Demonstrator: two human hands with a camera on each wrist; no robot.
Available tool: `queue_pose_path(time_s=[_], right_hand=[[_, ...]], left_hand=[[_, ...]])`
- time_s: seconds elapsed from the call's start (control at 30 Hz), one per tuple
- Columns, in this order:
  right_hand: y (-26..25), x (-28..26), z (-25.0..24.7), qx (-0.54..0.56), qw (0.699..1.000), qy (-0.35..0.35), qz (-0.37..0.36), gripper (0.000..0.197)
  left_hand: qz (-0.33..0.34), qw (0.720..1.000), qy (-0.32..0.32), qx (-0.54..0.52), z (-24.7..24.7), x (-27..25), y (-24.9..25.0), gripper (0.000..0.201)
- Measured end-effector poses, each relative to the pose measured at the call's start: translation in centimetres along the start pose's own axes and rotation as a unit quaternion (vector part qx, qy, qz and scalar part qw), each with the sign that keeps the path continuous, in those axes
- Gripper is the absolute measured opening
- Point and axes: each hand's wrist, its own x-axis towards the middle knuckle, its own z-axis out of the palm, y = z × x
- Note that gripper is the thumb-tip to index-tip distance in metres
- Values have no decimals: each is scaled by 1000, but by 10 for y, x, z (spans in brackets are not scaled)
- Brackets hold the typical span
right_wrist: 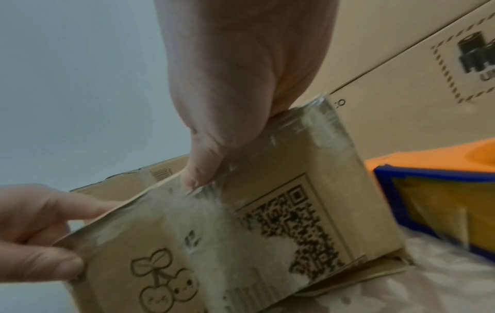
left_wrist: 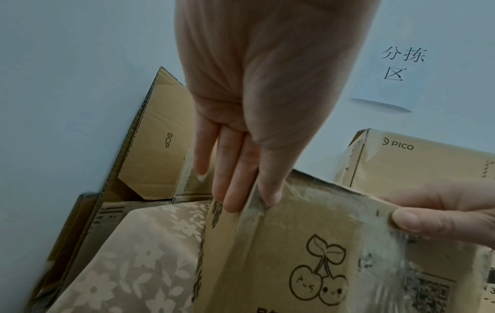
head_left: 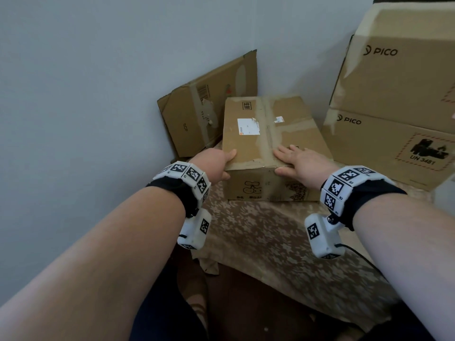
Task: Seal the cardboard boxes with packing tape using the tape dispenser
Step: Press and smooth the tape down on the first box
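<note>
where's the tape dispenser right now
Only the right wrist view shows it: the orange and blue tape dispenser sits on the floral cloth, right of the cherry-printed box.

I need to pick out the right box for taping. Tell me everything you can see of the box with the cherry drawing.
The cherry box is a brown corrugated carton, closed, lying flat on the flowered cloth. Old clear tape runs along its top seam and over the near edge; a torn white label sits on top. The near face bears a cherry drawing and a QR code. The left hand holds its near left corner; the right hand lies flat on top, thumb on the front face.
</note>
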Motion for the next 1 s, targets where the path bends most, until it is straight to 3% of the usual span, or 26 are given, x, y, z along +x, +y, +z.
queue_pose_path(time_s=[0.37, 0.47, 0.53, 0.6, 1.0], right_hand=[[34, -16, 11, 39, 997, 27, 65, 62], [32, -17, 12, 36, 997, 33, 67, 61], [33, -18, 13, 35, 996, 42, 66, 61], [34, -19, 17, 36, 996, 50, 61, 61], [40, -17, 20, 50, 995, 72, 48, 63]], left_hand=[[-61, 997, -14, 35, -5, 2, 18, 70], [20, 999, -3, 35, -7, 2, 42, 76], [84, 996, -3, -2, -8, 5, 64, 70], [103, 994, 3, -43, -9, 11, 80, 61], [19, 998, -23, -60, -7, 67, 89, 80]])
